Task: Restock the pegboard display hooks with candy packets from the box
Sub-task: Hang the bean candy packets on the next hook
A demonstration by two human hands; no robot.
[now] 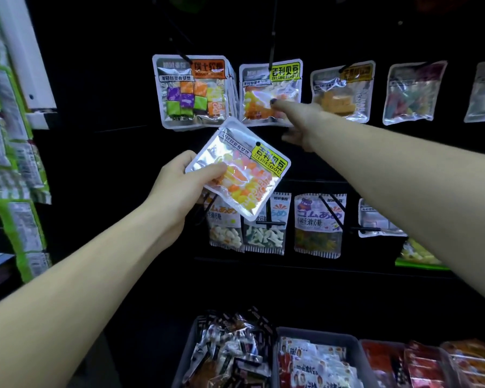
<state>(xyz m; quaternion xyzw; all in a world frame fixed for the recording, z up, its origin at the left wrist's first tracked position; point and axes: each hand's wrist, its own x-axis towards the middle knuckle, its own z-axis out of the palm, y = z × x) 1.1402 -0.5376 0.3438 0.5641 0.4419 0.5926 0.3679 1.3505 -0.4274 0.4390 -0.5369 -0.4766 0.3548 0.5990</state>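
Observation:
My left hand (179, 183) grips a silver candy packet (241, 169) with a yellow label and yellow, pink and orange sweets; it is tilted, below the top row of hooks. My right hand (297, 119) reaches up to the hanging packet of the same kind (266, 91), thumb on its front and fingers beneath its lower edge. That packet hangs on a black hook (272, 49) of the dark pegboard (95, 79). To its left hangs a stack of packets with purple, green and orange cubes (191, 91).
More packets hang to the right (345, 91) (415, 91) and in a lower row (318, 225). Grey bins of wrapped snacks (230, 357) (317, 362) stand below. Green-edged packets (14, 163) hang on the left side.

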